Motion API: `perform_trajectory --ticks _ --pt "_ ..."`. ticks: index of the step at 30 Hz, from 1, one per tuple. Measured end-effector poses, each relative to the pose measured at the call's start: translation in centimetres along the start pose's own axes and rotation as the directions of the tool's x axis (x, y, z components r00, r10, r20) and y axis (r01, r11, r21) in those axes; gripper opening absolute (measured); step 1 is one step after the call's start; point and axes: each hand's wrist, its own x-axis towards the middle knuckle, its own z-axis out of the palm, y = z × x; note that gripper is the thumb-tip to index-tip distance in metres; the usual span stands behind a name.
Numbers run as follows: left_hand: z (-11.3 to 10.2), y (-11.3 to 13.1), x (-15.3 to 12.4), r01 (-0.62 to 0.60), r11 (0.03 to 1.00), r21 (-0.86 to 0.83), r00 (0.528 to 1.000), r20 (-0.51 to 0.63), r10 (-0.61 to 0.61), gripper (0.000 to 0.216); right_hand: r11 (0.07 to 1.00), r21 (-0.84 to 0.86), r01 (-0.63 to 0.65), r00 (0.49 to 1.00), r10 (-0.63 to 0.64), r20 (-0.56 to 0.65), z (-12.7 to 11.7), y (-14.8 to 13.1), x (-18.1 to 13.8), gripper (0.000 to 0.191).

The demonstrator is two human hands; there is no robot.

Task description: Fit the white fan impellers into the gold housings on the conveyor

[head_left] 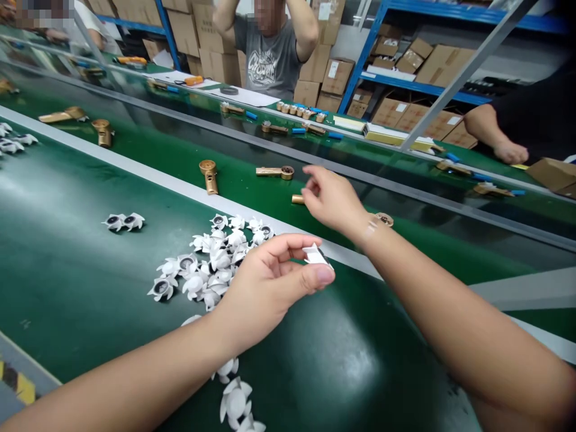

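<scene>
My left hand (270, 282) pinches a small white plastic flower-shaped part (315, 255) between thumb and fingers, above the green bench. A pile of the same white parts (211, 258) lies just left of it. My right hand (330, 198) reaches out over the green conveyor belt, fingers closing on a gold-coloured metal piece (297, 198) that lies there. Only the piece's left end shows beside the fingers. Two more gold pieces (209, 175) (275, 172) rest on the belt to the left.
A grey rail (148, 174) separates my bench from the belt. Two white parts (123, 221) lie apart on the left, others (236, 402) under my left forearm. Across the belt a person in a grey T-shirt (269, 60) sits; another person's arm (492, 135) rests at the right. Cardboard boxes (443, 63) fill blue shelves.
</scene>
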Motion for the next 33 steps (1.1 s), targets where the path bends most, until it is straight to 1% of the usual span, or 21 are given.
perform_trajectory --ticks 1,2,4,6,7,9,11,13,16,18,19,20,22,23,25,27,30,33 --pt "-0.1 0.1 0.1 0.010 1.000 -0.017 1.000 -0.001 -0.010 0.037 0.999 -0.025 -0.032 0.999 0.032 0.027 1.3 0.2 3.4 0.046" --pt "-0.3 0.2 0.2 0.020 0.999 -0.034 1.000 -0.003 -0.021 0.038 0.997 -0.048 -0.060 0.996 0.063 0.062 2.5 0.3 6.5 0.047" --pt "-0.4 0.3 0.2 0.029 0.998 -0.062 1.000 -0.006 -0.030 0.039 0.993 -0.080 -0.082 0.986 0.093 0.137 4.5 0.2 11.0 0.044" --pt "-0.6 0.5 0.3 0.029 0.996 -0.085 0.999 -0.014 -0.030 0.040 0.993 -0.097 -0.067 0.975 0.086 0.203 5.7 -0.1 13.4 0.040" --pt "-0.6 0.6 0.3 0.026 0.995 -0.095 0.999 -0.016 -0.028 0.039 0.994 -0.100 -0.052 0.971 0.073 0.226 5.9 -0.3 13.9 0.038" --pt "-0.7 0.8 0.3 0.017 0.994 -0.110 1.000 -0.024 -0.020 0.038 0.995 -0.096 -0.018 0.968 0.041 0.247 5.6 -0.5 13.8 0.036" --pt "-0.7 1.2 0.3 -0.008 0.994 -0.106 1.000 -0.030 0.004 0.038 0.997 -0.079 0.012 0.974 0.006 0.228 4.3 -0.6 12.3 0.036" --pt "-0.7 1.6 0.1 -0.058 0.996 -0.069 0.998 -0.041 0.055 0.037 0.998 -0.043 0.042 0.983 -0.034 0.181 2.2 -0.6 9.5 0.044" --pt "-0.8 2.2 -0.3 -0.185 0.982 0.019 0.980 -0.063 0.186 0.032 0.995 0.046 0.089 0.988 -0.094 0.121 -1.7 -0.5 2.9 0.070" --pt "-0.8 2.3 -0.5 -0.263 0.961 0.086 0.961 -0.062 0.269 0.030 0.985 0.149 0.091 0.990 -0.106 0.094 -3.9 -0.6 -2.3 0.076" --pt "-0.8 2.2 -0.6 -0.284 0.951 0.120 0.956 -0.044 0.291 0.031 0.966 0.248 0.075 0.993 -0.096 0.072 -4.8 -0.8 -4.9 0.073" --pt "-0.7 2.1 -0.7 -0.292 0.945 0.149 0.955 -0.017 0.297 0.032 0.932 0.358 0.052 0.996 -0.076 0.054 -5.4 -1.0 -7.3 0.067" --pt "-0.5 1.4 -0.9 -0.272 0.943 0.191 0.962 0.057 0.266 0.036 0.850 0.527 0.006 0.999 -0.030 0.037 -6.2 -1.5 -11.4 0.053" --pt "-0.4 1.0 -0.9 -0.252 0.947 0.201 0.967 0.094 0.237 0.039 0.823 0.569 -0.010 0.999 -0.011 0.033 -6.4 -1.8 -12.9 0.047" --pt "-0.1 0.3 -1.0 -0.215 0.954 0.208 0.971 0.152 0.185 0.045 0.830 0.558 -0.002 1.000 -0.006 0.013 -6.5 -2.3 -15.1 0.045" --pt "0.1 -0.3 -1.2 -0.204 0.954 0.221 0.968 0.192 0.163 0.045 0.868 0.495 0.038 0.999 -0.030 -0.024 -6.5 -2.7 -16.3 0.047" --pt "0.1 -0.8 -1.4 -0.225 0.941 0.252 0.962 0.209 0.174 0.043 0.924 0.367 0.106 0.994 -0.089 -0.063 -6.5 -3.1 -16.9 0.046" --pt "0.0 -1.0 -1.4 -0.249 0.930 0.272 0.958 0.211 0.195 0.044 0.948 0.282 0.151 0.988 -0.135 -0.073 -6.5 -3.3 -17.1 0.048"
